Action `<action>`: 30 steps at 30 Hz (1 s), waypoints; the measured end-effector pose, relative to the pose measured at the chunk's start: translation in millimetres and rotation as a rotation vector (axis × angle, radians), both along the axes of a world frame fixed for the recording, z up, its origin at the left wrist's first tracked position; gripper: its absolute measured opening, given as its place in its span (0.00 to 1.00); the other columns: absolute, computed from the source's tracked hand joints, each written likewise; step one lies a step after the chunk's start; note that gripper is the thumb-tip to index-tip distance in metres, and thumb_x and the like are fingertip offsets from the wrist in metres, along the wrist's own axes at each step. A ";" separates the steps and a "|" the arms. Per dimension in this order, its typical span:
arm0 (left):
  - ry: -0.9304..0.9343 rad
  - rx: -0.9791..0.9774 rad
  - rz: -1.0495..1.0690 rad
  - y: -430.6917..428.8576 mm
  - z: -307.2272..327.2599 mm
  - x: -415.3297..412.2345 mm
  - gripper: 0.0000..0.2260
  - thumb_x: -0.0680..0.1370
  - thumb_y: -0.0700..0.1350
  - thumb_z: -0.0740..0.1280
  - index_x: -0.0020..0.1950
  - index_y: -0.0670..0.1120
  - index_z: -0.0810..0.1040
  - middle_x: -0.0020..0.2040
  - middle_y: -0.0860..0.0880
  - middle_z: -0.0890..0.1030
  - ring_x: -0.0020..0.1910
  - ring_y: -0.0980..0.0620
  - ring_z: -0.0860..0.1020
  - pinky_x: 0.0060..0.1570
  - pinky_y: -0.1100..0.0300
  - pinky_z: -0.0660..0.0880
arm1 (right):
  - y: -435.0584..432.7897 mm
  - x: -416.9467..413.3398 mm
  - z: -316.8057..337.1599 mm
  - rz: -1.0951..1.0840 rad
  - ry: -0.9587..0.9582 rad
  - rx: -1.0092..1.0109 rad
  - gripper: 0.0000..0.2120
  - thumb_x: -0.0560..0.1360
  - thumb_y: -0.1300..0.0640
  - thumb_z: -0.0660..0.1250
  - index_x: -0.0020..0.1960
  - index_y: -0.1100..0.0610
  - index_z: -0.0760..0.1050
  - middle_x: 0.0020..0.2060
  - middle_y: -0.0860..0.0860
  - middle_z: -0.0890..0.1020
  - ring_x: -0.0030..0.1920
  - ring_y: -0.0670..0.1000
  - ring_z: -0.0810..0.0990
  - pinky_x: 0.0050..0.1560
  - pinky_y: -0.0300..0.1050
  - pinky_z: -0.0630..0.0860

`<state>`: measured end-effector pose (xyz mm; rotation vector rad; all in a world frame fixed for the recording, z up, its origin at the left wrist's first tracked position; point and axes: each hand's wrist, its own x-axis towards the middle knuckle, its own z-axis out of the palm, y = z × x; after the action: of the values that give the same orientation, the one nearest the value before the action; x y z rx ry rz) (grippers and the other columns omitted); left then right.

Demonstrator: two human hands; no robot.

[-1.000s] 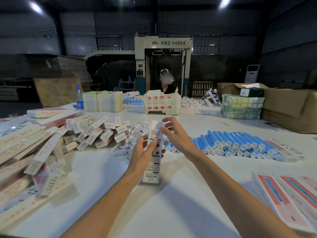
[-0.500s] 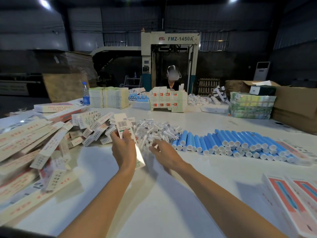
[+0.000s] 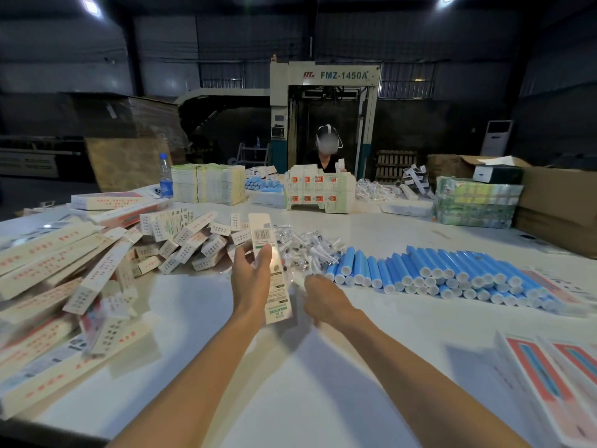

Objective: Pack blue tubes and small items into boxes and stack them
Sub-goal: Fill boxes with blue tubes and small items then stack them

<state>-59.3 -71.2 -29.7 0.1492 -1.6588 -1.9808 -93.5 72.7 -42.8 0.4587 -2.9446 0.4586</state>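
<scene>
Mid-table, gripping a box (image 3: pixel 263 236) in left hand (image 3: pixel 250 282), reaching right hand (image 3: pixel 323 295), grasp unclear, toward small items (image 3: pixel 310 247); far from done, blue tubes (image 3: pixel 436 270) waiting.

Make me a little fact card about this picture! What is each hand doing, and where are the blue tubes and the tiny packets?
left hand: holds a long white box up off the table
right hand: at the near edge of the clear packets; whether it grips one is unclear
blue tubes: heaped lying down on the table, right of the packets
small boxes: loose pile left of the packets
water bottle: upright, far left
</scene>
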 end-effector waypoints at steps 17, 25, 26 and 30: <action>-0.001 -0.036 -0.451 29.4 -5.5 15.6 0.20 0.77 0.47 0.79 0.65 0.45 0.77 0.58 0.43 0.87 0.55 0.37 0.87 0.62 0.33 0.80 | 70.6 53.5 125.3 0.161 0.420 -0.788 0.10 0.80 0.62 0.71 0.60 0.53 0.81 0.51 0.45 0.83 0.49 0.43 0.81 0.49 0.35 0.79; 0.030 -0.069 -0.492 30.2 -3.3 21.4 0.19 0.78 0.46 0.78 0.64 0.43 0.79 0.60 0.41 0.86 0.57 0.34 0.86 0.63 0.32 0.79 | 43.6 44.7 128.5 0.183 0.308 -0.686 0.10 0.80 0.57 0.73 0.57 0.53 0.74 0.49 0.48 0.83 0.50 0.45 0.82 0.40 0.33 0.79; 0.032 -0.067 -0.501 30.6 -3.0 21.8 0.18 0.78 0.46 0.78 0.65 0.43 0.78 0.60 0.42 0.86 0.56 0.34 0.86 0.62 0.32 0.79 | 42.3 44.1 127.2 0.184 0.303 -0.669 0.08 0.79 0.58 0.73 0.56 0.54 0.76 0.49 0.47 0.83 0.50 0.44 0.81 0.40 0.31 0.79; 0.033 -0.076 -0.517 32.9 -3.0 22.6 0.18 0.78 0.47 0.77 0.65 0.43 0.78 0.60 0.45 0.87 0.54 0.33 0.86 0.60 0.32 0.80 | 37.2 41.7 114.8 0.213 0.338 -0.514 0.05 0.79 0.61 0.72 0.54 0.58 0.85 0.50 0.48 0.82 0.51 0.48 0.82 0.49 0.39 0.80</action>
<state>-36.6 -38.3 -32.7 -0.3752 -1.8848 -2.2583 -51.8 110.0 72.0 0.6971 -2.3448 1.0142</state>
